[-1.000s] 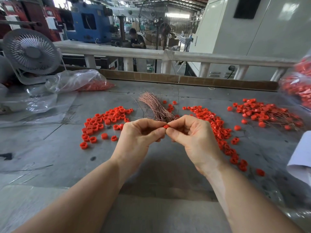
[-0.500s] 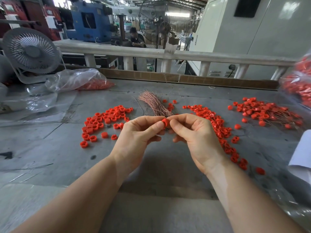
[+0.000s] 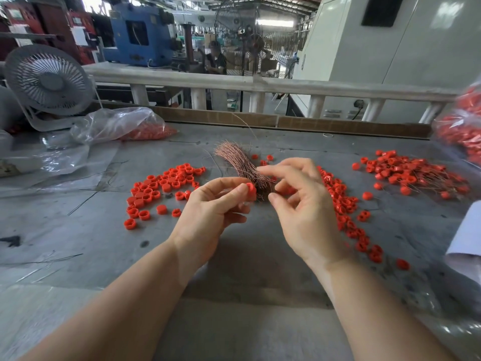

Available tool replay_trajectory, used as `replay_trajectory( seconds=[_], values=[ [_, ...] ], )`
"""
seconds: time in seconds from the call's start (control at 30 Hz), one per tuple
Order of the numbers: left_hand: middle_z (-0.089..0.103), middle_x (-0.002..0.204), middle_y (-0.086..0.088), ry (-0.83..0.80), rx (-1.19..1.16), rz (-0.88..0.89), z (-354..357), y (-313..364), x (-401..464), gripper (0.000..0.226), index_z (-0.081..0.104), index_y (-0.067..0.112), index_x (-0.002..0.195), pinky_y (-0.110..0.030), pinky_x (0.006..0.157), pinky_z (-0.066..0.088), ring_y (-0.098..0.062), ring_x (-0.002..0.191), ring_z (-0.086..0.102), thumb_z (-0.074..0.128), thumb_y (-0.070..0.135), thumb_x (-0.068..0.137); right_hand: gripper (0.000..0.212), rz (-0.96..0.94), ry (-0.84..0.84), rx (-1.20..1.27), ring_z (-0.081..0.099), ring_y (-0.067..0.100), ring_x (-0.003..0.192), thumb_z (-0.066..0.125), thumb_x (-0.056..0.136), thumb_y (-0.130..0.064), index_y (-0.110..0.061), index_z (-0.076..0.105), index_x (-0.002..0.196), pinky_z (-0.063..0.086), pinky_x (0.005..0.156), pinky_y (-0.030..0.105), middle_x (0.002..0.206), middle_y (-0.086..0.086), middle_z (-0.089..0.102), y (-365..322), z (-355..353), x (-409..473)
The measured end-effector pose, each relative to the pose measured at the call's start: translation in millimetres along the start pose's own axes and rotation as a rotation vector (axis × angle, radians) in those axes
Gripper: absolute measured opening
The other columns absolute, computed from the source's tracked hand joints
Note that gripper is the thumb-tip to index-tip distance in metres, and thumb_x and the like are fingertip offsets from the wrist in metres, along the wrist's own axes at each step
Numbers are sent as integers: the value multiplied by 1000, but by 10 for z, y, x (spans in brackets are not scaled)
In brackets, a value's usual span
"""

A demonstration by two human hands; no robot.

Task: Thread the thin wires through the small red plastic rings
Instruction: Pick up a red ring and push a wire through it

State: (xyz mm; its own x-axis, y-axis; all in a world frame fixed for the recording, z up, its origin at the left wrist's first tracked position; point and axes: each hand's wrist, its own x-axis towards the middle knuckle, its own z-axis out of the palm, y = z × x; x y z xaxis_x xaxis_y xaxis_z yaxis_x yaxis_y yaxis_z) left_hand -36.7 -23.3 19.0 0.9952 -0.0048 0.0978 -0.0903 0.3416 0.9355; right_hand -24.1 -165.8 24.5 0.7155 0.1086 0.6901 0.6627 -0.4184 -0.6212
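**A:** Where's the ring sitting now?

**B:** The red ring (image 3: 251, 190) is sitting at the tips of the left hand (image 3: 208, 217), pinched between thumb and forefinger, lifted above the bench (image 3: 86, 246) just in front of the bundle of copper wires (image 3: 242, 166).

**A:** And the other grip?

**B:** A moment ago both hands were meeting on that ring, fingertips together. Now the right hand (image 3: 304, 217) is pulling away to the right, fingers loosely spread. I'm seeing nothing between them, though a wire that thin could be escaping me.

**A:** So what does that mean for the job?

**B:** I'm judging that one step of the threading is ending: either a wire is already through and the right hand is letting go, or it is heading off for a fresh wire. I can't make out a wire in the ring itself.

**A:** What's lying around it?

**B:** Loose rings (image 3: 161, 188) are lying to the left, a long trail of rings (image 3: 346, 204) is running down the right, and a far pile with wires sticking out (image 3: 413, 173) looks finished. A clear bag of rings (image 3: 122, 125) is sitting by the white fan (image 3: 49, 82).

**A:** Any writing or brand names?

**B:** Nothing I'm able to read; the papers on the far machines are too small and blurred.
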Motion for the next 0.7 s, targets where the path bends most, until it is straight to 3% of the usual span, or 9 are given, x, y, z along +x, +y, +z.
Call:
replay_trajectory(
  seconds=[0.13, 0.33, 0.43, 0.53, 0.7],
  values=[
    [67, 68, -1, -44, -1, -8, -2, 3, -1, 18, 67, 8, 83, -17, 50, 48, -8, 52, 56, 62, 20, 71, 33, -75, -89, -80, 55, 10, 90, 69, 76, 2, -18, 71, 102, 37, 75, 14, 96, -7, 57, 26, 27, -17],
    [61, 60, 0, -52, 18, -7, 9, 0, 1, 16, 69, 15, 62, -17, 49, 47, -7, 51, 54, 62, 25, 72, 12, -33, -109, 9, 56, 4, 79, 70, 78, -10, -14, 72, 90, 36, 71, 12, 84, -9, 63, 20, 28, -4],
    [66, 68, -2, -52, 5, 20, 9, 6, -6, 13, 71, 14, 74, -18, 51, 49, -9, 56, 58, 63, 23, 70, 13, 97, -98, 118, 63, 3, 81, 67, 82, -7, -17, 70, 91, 41, 72, 9, 87, -4, 69, 8, 26, -1],
    [71, 75, -2, -28, 63, 86, 14, 3, -19, 16, 76, 18, 81, -19, 55, 51, -9, 62, 63, 67, 15, 68, 16, 178, -77, 149, 62, -1, 82, 66, 84, -8, -21, 70, 92, 42, 74, 7, 87, -10, 69, 13, 11, 5],
    [71, 69, 3, 55, 258, 237, 58, 2, -36, 18, 71, 16, 83, -15, 55, 50, -5, 61, 63, 66, 0, 77, 15, 213, -91, 163, 63, -2, 84, 66, 84, -12, -18, 72, 97, 45, 77, 9, 87, -15, 68, 20, 23, -10]
  ],
)
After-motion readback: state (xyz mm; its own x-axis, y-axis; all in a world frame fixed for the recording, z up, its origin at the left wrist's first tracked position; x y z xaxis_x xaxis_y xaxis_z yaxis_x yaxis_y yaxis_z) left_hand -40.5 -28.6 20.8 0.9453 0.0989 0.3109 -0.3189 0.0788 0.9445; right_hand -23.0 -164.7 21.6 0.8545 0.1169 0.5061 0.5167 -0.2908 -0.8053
